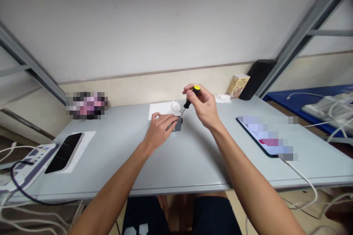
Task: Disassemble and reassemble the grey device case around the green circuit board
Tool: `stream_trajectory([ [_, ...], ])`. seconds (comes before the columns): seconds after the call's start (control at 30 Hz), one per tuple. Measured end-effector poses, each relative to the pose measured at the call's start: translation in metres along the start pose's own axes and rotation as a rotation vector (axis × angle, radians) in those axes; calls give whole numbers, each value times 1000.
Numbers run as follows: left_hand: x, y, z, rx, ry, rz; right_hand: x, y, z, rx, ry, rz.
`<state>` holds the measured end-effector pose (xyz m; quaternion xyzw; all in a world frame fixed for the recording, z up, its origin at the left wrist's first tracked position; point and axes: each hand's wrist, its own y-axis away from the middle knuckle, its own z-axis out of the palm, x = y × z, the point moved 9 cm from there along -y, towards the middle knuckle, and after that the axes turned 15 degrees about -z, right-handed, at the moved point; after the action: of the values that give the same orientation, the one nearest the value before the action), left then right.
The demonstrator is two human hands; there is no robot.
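You are seated at a pale grey surface (190,170), both arms reaching toward its middle. Your right grip (206,108) is wrapped around a screwdriver (187,103), black with a yellow end cap, its handle leaning up and to the right. The shaft runs down to the far part of a small dark grey block (178,127), which lies flat near the centre, just in front of a white sheet of paper (157,108). Your left grip (161,126) lies over the block's left part, fingers close together; whether they pinch it or only press it down, you cannot tell from here.

To work well, you would probably want the screwdriver more upright, in line with whatever it meets, with steady downward pressure. Keep the left fingertips out of the blade's path, since they sit just beside it and a slip could catch them.
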<state>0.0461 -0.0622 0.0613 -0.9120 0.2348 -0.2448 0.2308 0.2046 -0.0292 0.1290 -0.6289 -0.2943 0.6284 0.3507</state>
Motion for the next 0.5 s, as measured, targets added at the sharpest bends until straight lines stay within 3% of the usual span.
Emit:
stream_trajectory([
  [0.13, -1, 1, 2, 0, -16, 0, 19, 4, 7, 65, -188, 113],
  [0.3, -4, 2, 3, -2, -25, 3, 28, 7, 1, 118, -150, 176],
  [0.4, -4, 3, 4, -13, -54, 31, 30, 5, -13, 136, -43, 141],
  [0.5, -3, 4, 5, -30, -90, 60, 48, 8, -38, 243, 78, 171],
])
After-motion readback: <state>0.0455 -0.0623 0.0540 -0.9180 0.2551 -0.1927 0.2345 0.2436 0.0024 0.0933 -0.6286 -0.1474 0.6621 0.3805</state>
